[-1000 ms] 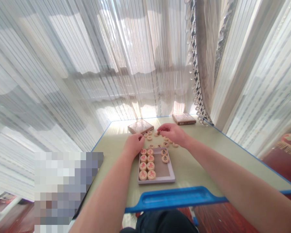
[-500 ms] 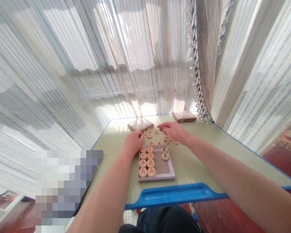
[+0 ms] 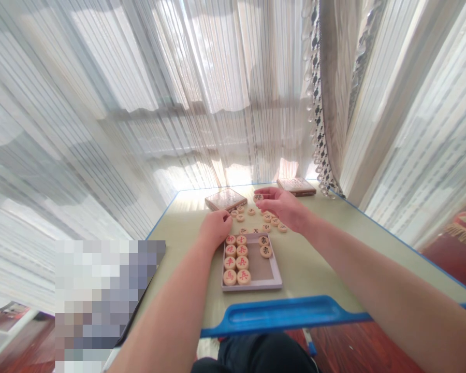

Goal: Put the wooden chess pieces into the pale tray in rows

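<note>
An open shallow box (image 3: 274,286) stands on the green table, with two columns of red-marked round pieces (image 3: 242,263) on its left side and two black-marked pieces (image 3: 265,252) at its upper right. My right hand (image 3: 283,206) is raised beyond the box, a black-marked piece (image 3: 258,198) between its thumb and fingers. By the box's upper left corner rests my left hand (image 3: 217,228), its fingers curled; what they hold, if anything, is hidden. Several loose pieces (image 3: 275,221) lie between and beneath my hands.
A flat patterned box (image 3: 226,199) lies behind my left hand, and another (image 3: 296,186) sits at the back right. A blue tray edge (image 3: 283,312) runs along the table's front. Sheer curtains (image 3: 217,129) hang behind the table.
My right hand has lifted slightly up and to the right, and a black-marked piece now shows between its fingers. My left hand has hardly moved.
</note>
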`<state>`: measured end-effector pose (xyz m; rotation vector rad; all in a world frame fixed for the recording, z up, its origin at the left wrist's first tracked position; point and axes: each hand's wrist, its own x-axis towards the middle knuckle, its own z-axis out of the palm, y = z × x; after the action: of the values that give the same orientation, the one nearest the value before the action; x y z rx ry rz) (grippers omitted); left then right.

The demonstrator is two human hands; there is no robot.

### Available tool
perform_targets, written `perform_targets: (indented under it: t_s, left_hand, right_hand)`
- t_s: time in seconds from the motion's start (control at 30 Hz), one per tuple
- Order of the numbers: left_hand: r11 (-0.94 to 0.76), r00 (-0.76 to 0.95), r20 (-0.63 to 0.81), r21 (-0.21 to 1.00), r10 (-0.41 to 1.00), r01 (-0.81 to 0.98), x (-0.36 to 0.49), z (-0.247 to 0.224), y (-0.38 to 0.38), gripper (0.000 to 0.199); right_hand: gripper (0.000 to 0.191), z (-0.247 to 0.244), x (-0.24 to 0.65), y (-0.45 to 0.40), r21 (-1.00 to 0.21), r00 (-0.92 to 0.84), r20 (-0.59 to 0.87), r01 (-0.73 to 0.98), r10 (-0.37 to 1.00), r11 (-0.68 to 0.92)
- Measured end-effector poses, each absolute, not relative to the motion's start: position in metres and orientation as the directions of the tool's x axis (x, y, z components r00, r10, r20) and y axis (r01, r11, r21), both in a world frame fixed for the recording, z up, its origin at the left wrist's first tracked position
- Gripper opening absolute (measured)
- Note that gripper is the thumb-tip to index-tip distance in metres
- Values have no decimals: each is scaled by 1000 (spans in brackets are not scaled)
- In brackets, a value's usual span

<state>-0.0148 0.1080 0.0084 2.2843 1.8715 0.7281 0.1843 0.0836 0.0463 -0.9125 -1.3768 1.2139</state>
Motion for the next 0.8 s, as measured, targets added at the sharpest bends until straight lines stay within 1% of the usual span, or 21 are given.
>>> perform_targets:
  t_s: [0.07,0.13,0.2,0.27,0.37,0.5,0.7,0.8]
  left_hand:
    - [-240,136,292,359,947,902,-14,9,108,25]
    - [-238,135,298,343,945,909,-14,9,108,25]
    - [-238,136,297,340,945,910,-14,9,107,26]
    - [-242,140,292,351,946,905,-15,8,107,26]
    - [-251,146,291,365,946,897,-16,6,107,26]
    - [-239,135,294,355,946,904,-16,5,108,25]
    - [-236,139,286,342,948,910,-15,7,108,25]
    - [-232,139,277,340,951,911,-14,7,107,26]
  right_hand:
    - [32,44,181,80,-932,-194,292,162,937,324]
    - [30,43,178,77,-809,-255,378,376,890,451]
    - [26,43,177,74,-662,-330,425,523,843,538]
    - [23,44,177,70,-540,-405,415,611,815,579]
    - [20,49,180,64,-410,-506,317,689,802,597]
    - [19,56,183,56,-320,-588,173,725,790,610]
    - [18,55,184,55,-218,-583,79,781,808,585]
    - [19,54,185,57,-200,-564,55,802,824,563]
